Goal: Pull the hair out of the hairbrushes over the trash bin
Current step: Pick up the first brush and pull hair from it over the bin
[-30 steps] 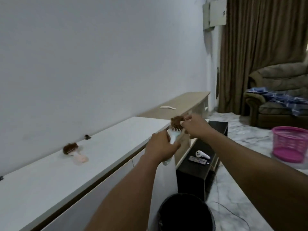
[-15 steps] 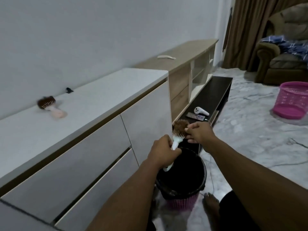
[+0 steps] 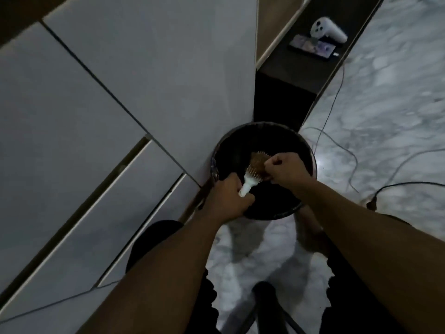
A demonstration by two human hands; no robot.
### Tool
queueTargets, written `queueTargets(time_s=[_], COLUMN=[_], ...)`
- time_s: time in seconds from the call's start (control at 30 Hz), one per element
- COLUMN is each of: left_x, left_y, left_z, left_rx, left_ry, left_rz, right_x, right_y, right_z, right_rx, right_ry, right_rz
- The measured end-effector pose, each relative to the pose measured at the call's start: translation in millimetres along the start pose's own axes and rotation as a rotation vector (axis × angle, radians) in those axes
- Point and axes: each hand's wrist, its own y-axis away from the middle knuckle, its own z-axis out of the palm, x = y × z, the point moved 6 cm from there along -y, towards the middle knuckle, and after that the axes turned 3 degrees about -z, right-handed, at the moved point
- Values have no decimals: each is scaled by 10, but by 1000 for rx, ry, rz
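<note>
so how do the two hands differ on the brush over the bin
The left hand wraps the white handle of the hairbrush in a full fist; the right hand pinches the brown hair on the bristles. The left sits at the rim of the trash bin; the right is over its opening. Both touch the same brush.

Marble floor (image 3: 390, 97) under black trash bin (image 3: 262, 214) and loose cables (image 3: 337, 143), beside white cabinet (image 3: 120, 104).

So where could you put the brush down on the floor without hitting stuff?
Bare marble floor lies just below the trash bin, between the person's legs. The floor right of the bin is crowded with loose cables. The dark shelf has bare room near its front end; its far end holds a phone and white device.
</note>
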Motion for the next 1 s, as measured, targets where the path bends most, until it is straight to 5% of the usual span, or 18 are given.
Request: queueTargets(time_s=[0.17,0.5,0.77,1.0], left_x=[-265,-380,-406,-471], left_y=[-375,-649,-693,-699], left_z=[156,462,482,479], left_rx=[-14,38,21,29], left_ry=[-58,-43,-69,-168], left_rz=[-41,-147,-162,-128], right_x=[303,610,673,547], right_y=[-420,-737,-841,-949], right_z=[242,547,534,482], right_rx=[-34,25,108,-2], right_ry=[-29,-569,-292,52], right_rz=[39,290,226,42])
